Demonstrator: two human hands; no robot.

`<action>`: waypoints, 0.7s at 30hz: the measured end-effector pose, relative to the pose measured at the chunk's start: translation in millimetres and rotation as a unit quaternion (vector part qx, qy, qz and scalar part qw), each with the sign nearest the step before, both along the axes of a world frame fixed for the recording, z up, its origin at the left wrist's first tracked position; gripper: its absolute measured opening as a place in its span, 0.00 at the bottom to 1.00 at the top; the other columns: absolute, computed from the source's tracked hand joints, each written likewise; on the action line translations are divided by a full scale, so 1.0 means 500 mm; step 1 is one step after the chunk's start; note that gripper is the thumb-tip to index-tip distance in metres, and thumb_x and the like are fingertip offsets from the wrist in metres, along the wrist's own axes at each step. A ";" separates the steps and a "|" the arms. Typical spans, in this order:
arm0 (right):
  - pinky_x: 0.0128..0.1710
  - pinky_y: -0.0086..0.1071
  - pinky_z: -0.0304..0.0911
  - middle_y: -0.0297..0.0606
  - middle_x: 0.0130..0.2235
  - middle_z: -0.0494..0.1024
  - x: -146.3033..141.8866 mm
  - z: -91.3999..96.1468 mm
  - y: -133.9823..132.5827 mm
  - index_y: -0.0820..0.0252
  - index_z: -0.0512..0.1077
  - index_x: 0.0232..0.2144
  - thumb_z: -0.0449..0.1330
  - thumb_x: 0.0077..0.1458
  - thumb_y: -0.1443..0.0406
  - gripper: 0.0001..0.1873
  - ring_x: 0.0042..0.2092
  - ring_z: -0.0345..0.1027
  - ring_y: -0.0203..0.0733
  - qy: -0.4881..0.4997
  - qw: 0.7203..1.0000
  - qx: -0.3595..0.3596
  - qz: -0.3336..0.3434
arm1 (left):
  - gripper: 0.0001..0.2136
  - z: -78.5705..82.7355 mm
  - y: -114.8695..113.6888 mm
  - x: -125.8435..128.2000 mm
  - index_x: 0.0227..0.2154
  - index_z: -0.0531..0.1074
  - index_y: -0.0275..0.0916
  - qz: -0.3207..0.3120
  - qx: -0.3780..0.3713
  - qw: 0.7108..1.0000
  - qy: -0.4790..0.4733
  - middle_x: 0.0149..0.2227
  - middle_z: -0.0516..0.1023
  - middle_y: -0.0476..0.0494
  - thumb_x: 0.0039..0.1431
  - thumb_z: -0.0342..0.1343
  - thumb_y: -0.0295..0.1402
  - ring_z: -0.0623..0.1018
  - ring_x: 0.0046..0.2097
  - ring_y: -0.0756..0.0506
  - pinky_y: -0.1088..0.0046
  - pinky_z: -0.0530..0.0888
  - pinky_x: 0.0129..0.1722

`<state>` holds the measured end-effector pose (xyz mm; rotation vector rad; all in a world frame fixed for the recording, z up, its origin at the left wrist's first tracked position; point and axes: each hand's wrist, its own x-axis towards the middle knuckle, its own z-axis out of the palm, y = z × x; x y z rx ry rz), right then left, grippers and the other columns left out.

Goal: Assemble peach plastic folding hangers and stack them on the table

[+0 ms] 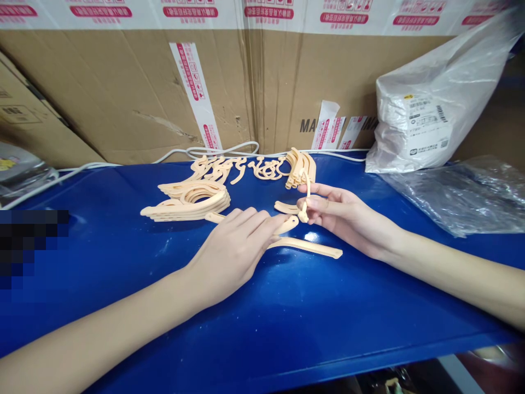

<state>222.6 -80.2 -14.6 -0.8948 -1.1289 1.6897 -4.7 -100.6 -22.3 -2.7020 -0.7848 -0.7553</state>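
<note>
My left hand [235, 249] lies flat with its fingers stretched out on a long beige plastic strip [305, 247] on the blue table [123, 257]. My right hand [340, 216] pinches a small beige plastic piece [305, 205] between thumb and fingers, held upright just above the strip's end. A stack of curved beige pieces [191, 200] sits behind my left hand. Several small hook-shaped pieces [246, 166] and a bundle of curved pieces [301, 167] lie further back.
Large cardboard boxes [246, 82] stand along the back of the table. A white plastic bag [430, 115] and a clear plastic bag [463, 191] lie at the right. White cables [221, 150] run along the back edge.
</note>
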 end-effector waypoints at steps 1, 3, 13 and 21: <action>0.37 0.28 0.64 0.30 0.31 0.76 0.001 0.000 0.001 0.59 0.75 0.41 0.69 0.49 0.66 0.15 0.32 0.67 0.31 0.003 1.000 0.002 0.000 | 0.15 0.000 0.000 0.000 0.52 0.68 0.30 0.001 -0.001 1.000 0.000 0.35 0.75 0.42 0.71 0.40 0.27 0.68 0.35 0.45 0.68 0.66 0.35; 0.36 0.27 0.64 0.30 0.31 0.76 0.002 0.001 0.002 0.59 0.74 0.43 0.68 0.50 0.67 0.16 0.32 0.67 0.31 0.005 1.000 0.004 -0.004 | 0.14 0.000 -0.001 0.000 0.52 0.68 0.30 0.001 -0.003 1.000 0.000 0.35 0.75 0.42 0.71 0.40 0.27 0.68 0.35 0.45 0.69 0.66 0.35; 0.36 0.29 0.64 0.31 0.31 0.76 0.001 -0.005 0.003 0.60 0.74 0.43 0.69 0.49 0.67 0.18 0.33 0.67 0.32 -0.022 1.000 -0.003 0.000 | 0.14 -0.005 0.002 0.000 0.50 0.69 0.29 0.001 0.019 1.000 0.004 0.35 0.75 0.42 0.71 0.40 0.26 0.69 0.35 0.44 0.68 0.66 0.35; 0.36 0.31 0.62 0.30 0.29 0.75 -0.004 0.001 0.001 0.60 0.74 0.41 0.70 0.47 0.66 0.17 0.31 0.65 0.32 -0.058 0.998 0.027 -0.017 | 0.14 -0.007 0.004 -0.002 0.50 0.69 0.30 0.006 0.035 0.999 0.028 0.36 0.76 0.41 0.69 0.41 0.24 0.71 0.36 0.44 0.67 0.67 0.36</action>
